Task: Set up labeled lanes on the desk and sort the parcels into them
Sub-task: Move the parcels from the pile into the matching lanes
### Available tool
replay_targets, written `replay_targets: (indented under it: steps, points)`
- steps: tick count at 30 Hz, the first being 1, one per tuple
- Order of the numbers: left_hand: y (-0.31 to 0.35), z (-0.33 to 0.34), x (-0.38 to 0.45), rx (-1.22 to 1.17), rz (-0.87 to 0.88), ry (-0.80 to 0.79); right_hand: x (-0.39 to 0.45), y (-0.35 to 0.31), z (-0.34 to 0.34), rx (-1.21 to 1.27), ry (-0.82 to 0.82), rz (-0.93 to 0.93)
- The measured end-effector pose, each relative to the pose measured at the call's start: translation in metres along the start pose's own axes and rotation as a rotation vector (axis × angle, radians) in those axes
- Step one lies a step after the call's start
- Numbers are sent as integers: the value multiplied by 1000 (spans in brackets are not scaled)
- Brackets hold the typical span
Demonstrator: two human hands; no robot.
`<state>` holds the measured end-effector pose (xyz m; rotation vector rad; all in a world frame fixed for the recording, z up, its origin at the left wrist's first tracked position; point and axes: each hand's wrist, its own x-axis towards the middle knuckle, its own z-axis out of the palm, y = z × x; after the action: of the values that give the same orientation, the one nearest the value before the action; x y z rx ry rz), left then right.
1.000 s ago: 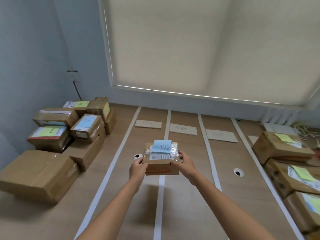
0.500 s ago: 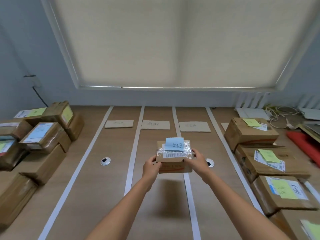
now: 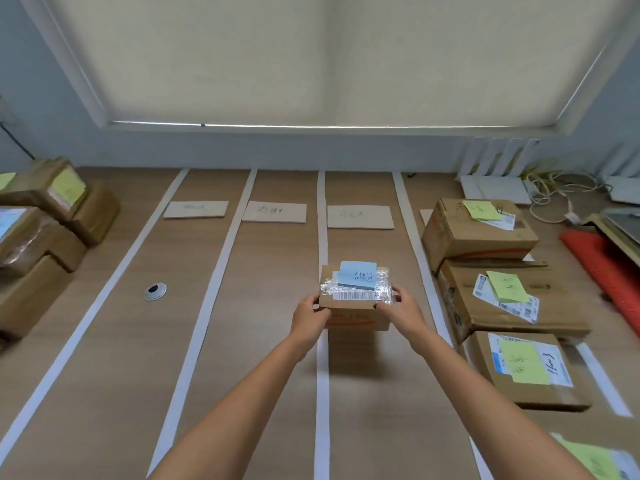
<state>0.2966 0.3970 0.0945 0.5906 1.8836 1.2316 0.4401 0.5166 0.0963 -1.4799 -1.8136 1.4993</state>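
Sorting step underway: left hand & right hand each grip a side of the small brown cardboard parcel w/ blue sticky note, fingers curled round its edges. Parcel is held above the wooden desk, over the third lane, just right of a white tape strip. Next, probably: match note to the beige cardboard lane label, then lower it flat inside the lines.

Soft, even daylight, wide-angle view, slight blur.
Light filters through the drawn roller blind at top, with a bright slit along its bottom edge. Faint shadow lies under the held parcel. Glare on its plastic wrap. Frame edges bend; boxes at far left and right are smeared.
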Motion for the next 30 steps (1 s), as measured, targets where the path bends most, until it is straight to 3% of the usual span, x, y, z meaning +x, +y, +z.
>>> replay_targets:
  steps: [9,19,30]
  points:
    - [7,40,38,47,-45,22,54,25,-22,24,-65,43]
    - [25,53,136,5,-109,-2,154,14,-17,25,-64,9]
    - [38,45,237,4,-22,52,247,4,16,47,-5,-85]
